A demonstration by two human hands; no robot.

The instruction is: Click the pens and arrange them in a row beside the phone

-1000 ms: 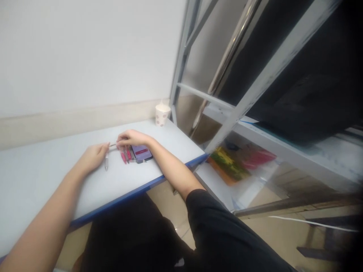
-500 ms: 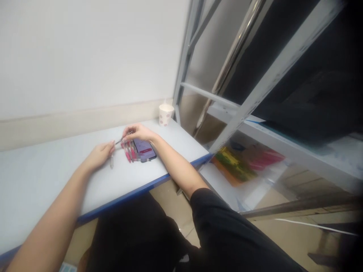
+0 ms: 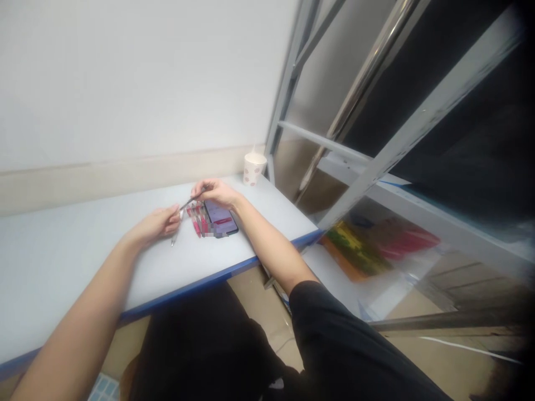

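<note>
A thin dark pen-like rod (image 3: 190,200) slants between my two hands above the white table (image 3: 96,245). My left hand (image 3: 157,224) pinches its lower left end. At the upper right end, the fingers of my right hand (image 3: 215,193) are closed round it. Just below my left fingers is a slim clear pen piece (image 3: 174,238) with a metal-looking tip; whether the hand touches it I cannot tell. Several red-and-clear pens (image 3: 197,221) lie side by side under my right hand, against a phone (image 3: 223,221) with a lit screen.
A spotted paper cup (image 3: 254,169) stands at the table's far right corner, near the wall. The blue front edge (image 3: 228,272) runs close to my lap. A grey metal rack (image 3: 355,192) rises on the right, with a yellow-green package (image 3: 357,253) on its low shelf.
The whole view has shifted, so things sit slightly further right. More of the dark rod shows between my hands, and it is tilted more steeply. Pens, phone and cup stay put on the table.
</note>
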